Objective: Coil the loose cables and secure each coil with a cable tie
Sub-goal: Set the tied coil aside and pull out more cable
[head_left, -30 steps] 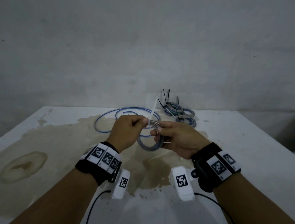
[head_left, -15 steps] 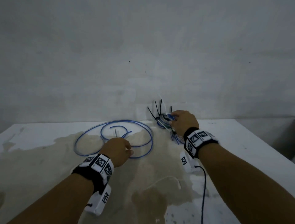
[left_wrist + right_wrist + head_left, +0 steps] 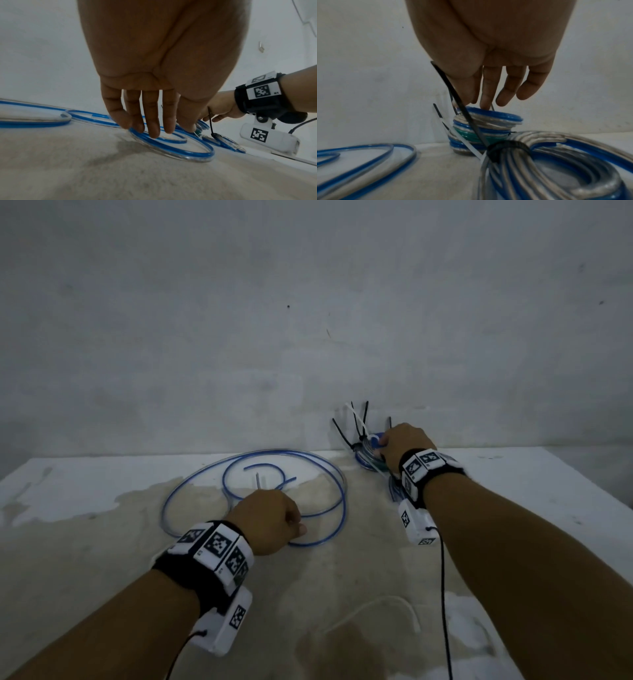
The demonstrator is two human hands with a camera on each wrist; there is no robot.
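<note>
A long loose blue cable (image 3: 342, 501) (image 3: 188, 152) lies in wide loops on the stained table (image 3: 513, 508). My left hand (image 3: 274, 518) (image 3: 163, 129) hangs over its near loops, fingers straight, tips touching the cable. Against the wall stands a stack of tied coils (image 3: 364, 453) (image 3: 488, 128), blue, clear and green, with black tie tails (image 3: 364, 416) sticking up. My right hand (image 3: 400, 443) (image 3: 479, 104) is over the stack with straight fingers; thumb and index tips touch the top coil. Another tied coil (image 3: 556, 155) lies just in front of the stack.
A loose white cable tie (image 3: 376, 604) lies on the table near me, between my forearms. The grey wall (image 3: 308, 337) rises right behind the stack. Black wrist-camera leads hang from both wrists. The table's right edge is past my right arm.
One second ago both hands held a small coil at the table's middle. Since then my right hand has carried it to the stack at the wall, and my left hand has dropped onto the loose cable.
</note>
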